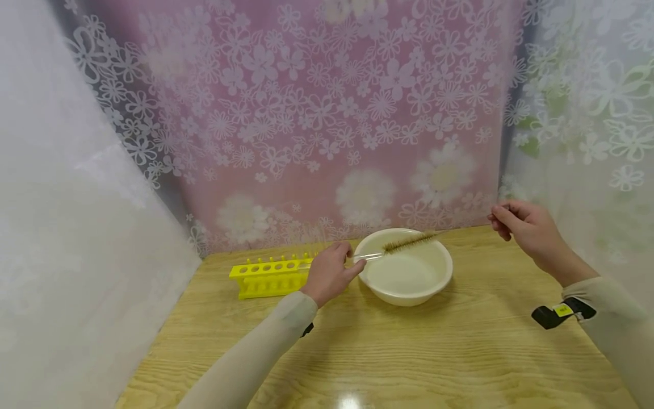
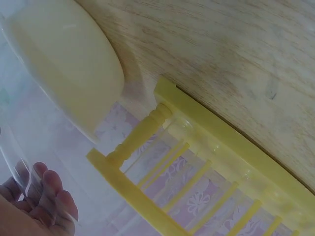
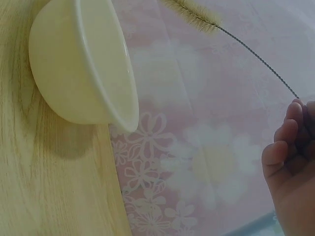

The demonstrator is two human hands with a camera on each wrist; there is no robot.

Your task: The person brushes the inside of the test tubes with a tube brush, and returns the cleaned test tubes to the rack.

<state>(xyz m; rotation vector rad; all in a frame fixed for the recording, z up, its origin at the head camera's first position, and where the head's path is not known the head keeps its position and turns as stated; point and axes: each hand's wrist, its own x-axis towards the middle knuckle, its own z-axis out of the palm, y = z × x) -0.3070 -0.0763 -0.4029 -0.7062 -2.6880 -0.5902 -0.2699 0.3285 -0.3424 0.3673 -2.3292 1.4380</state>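
My left hand (image 1: 333,271) grips a clear glass test tube (image 1: 372,257), held sideways over the left rim of a cream basin (image 1: 403,278). My right hand (image 1: 526,227), off to the right, pinches the thin twisted wire (image 3: 261,58) of a test tube brush (image 1: 409,242). The brush's tan bristles lie above the basin, their left end at the mouth of the tube; how far they reach inside cannot be told. In the left wrist view the fingers (image 2: 51,189) curl round the glass. The right palm side shows in the right wrist view.
Left of the basin stands a yellow test tube rack (image 1: 271,275), partly behind my left hand, with clear tubes in it. Everything rests on a wood-grain table (image 1: 409,352). A flowered pink curtain (image 1: 327,125) hangs behind, with pale sheets at both sides.
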